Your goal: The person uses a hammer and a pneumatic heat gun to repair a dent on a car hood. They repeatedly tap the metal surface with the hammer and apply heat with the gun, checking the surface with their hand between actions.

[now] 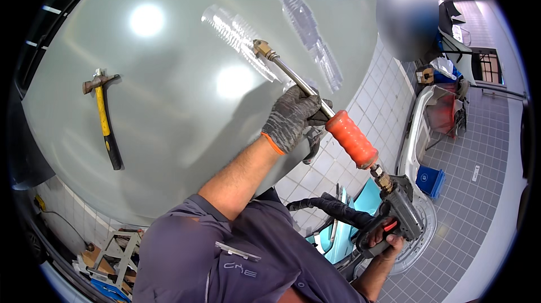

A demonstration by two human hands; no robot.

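Note:
A long dent puller with a steel rod (297, 78) runs slantwise across the middle. My left hand (293, 112), in a grey-black glove with an orange cuff, is closed round the rod just above a ribbed red-orange sliding weight (352, 139). My right hand (390, 245), bare, wraps the black pistol grip (378, 241) at the tool's lower end, near a red trigger. The tool's brass-coloured head (262, 49) is at a ridged bare-metal strip (239, 35) on a large grey-green vehicle panel (163, 94). Whether it touches the metal, I cannot tell.
A hammer (102, 114) with a yellow-black handle lies on the panel at left. A second bare-metal strip (310, 35) lies right of the tool head. Beyond are a white body part (415, 128), a blue bin (430, 182), teal sheets (366, 199) and, lower left, a step stool (115, 255).

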